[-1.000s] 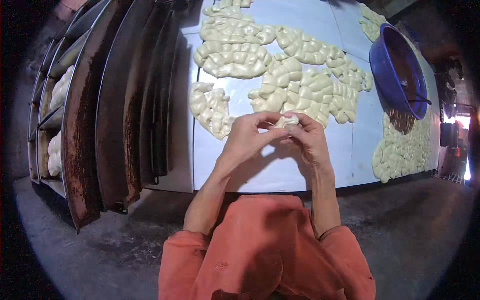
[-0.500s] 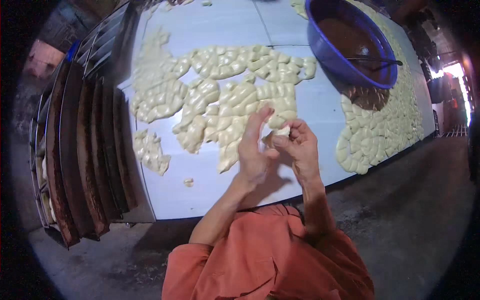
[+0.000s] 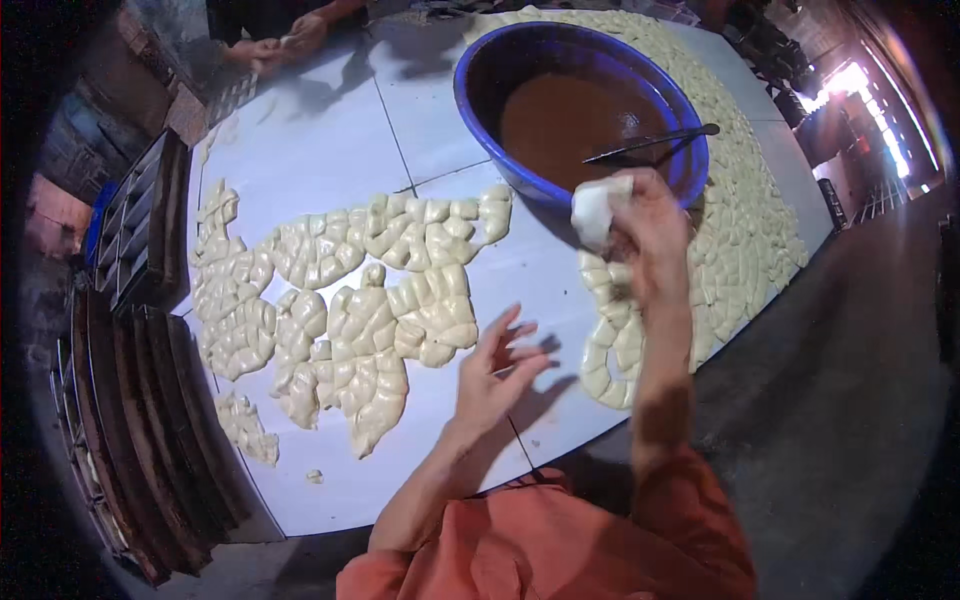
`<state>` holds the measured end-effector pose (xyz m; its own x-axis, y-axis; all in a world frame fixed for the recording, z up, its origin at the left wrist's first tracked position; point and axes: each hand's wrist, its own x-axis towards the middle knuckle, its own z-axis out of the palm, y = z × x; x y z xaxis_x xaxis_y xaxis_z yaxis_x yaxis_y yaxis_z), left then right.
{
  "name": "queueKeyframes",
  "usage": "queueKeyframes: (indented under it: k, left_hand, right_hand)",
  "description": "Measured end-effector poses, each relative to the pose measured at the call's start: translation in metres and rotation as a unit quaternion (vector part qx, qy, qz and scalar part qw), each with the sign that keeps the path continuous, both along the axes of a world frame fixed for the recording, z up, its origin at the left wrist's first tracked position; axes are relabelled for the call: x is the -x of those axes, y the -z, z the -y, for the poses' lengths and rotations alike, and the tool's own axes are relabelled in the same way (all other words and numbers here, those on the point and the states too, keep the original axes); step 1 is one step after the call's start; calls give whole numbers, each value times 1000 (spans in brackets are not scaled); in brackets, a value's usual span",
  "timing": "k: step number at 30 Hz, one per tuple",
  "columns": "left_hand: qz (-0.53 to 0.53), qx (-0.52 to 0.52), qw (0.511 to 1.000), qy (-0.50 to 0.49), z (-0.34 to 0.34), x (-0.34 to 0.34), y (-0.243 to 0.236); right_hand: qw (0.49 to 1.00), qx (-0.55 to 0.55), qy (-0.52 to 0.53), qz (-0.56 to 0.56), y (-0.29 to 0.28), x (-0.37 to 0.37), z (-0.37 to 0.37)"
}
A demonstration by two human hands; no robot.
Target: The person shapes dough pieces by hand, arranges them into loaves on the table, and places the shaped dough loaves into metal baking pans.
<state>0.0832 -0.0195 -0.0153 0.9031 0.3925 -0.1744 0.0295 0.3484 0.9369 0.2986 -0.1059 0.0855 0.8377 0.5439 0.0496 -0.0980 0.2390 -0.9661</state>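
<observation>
My right hand [image 3: 650,230] is closed on a pale lump of dough [image 3: 594,212], raised at the near rim of a large blue basin [image 3: 480,130]. Brown filling or paste [image 3: 560,125] lies in the basin, with a dark-handled utensil [image 3: 655,143] resting across it. My left hand [image 3: 492,378] is held over the white tabletop with fingers apart and nothing in it. Just left of it spread many pale dough pieces [image 3: 365,320], pressed together in patches. Another broad sheet of dough pieces [image 3: 745,260] covers the table's right side, beyond my right forearm.
Dark stacked trays [image 3: 150,430] stand along the table's left edge, with a rack [image 3: 140,235] behind them. At the far left, a co-worker's hands [image 3: 280,45] are over the table. A small dough scrap [image 3: 314,476] lies near the front edge of the white tabletop [image 3: 460,455].
My hands have come apart. The right has moved toward the basin with the dough lump, and the left has opened out. The view has shifted, bringing a co-worker's hands into sight.
</observation>
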Motion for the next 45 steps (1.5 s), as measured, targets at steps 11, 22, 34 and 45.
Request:
queueKeyframes:
  k: [11,22,34,45]
  left_hand:
    - [-83,-23,992,-97,-21,42,16]
    - [-57,-86,991,-83,-15,32,12]
    - [95,267,955,-85,-36,39,-9]
    - [-39,100,964,-244,-54,122,7]
  right_hand:
    - [685,538,-321,372,59,-163,-47]
    - [953,187,-232,51,3,-89,-39]
    - [937,-70,-247,-237,69,106,-29]
    - [899,195,-66,385,95,237,-56]
